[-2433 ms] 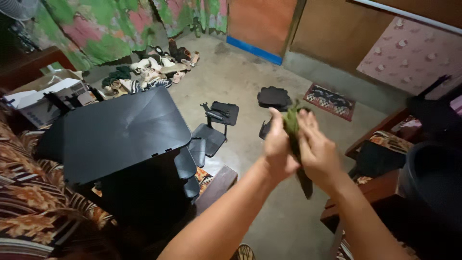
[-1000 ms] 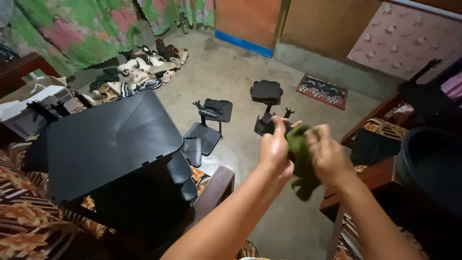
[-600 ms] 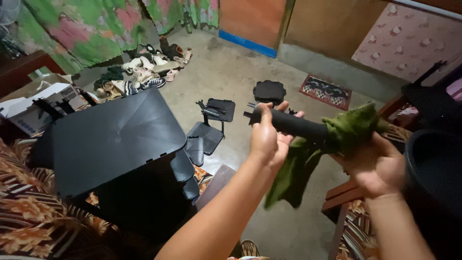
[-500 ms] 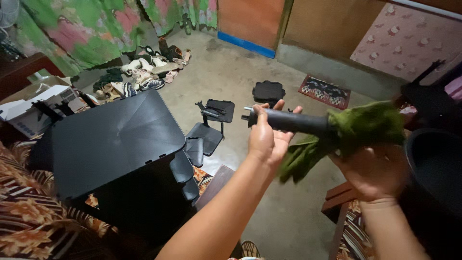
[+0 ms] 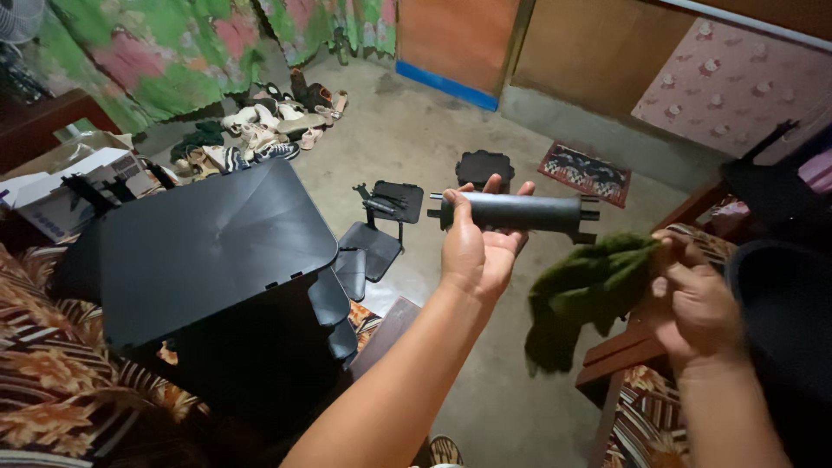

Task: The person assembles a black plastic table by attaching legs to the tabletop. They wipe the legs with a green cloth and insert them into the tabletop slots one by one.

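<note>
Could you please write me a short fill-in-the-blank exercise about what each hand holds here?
1. The left hand holds a black ____ level above the floor.
2. The right hand grips a crumpled cloth whose colour is ____.
3. The cloth hangs ____ from the black part, not touching it.
4. To the left of the hands a large flat black panel rests, and beyond it ____ lie in a heap by the curtain.

Missing words: cylinder; green; apart; shoes

My left hand [image 5: 472, 251] and right hand [image 5: 693, 303] are bare, no gloves, rings or watch, forearms uncovered with no sleeves showing
</note>
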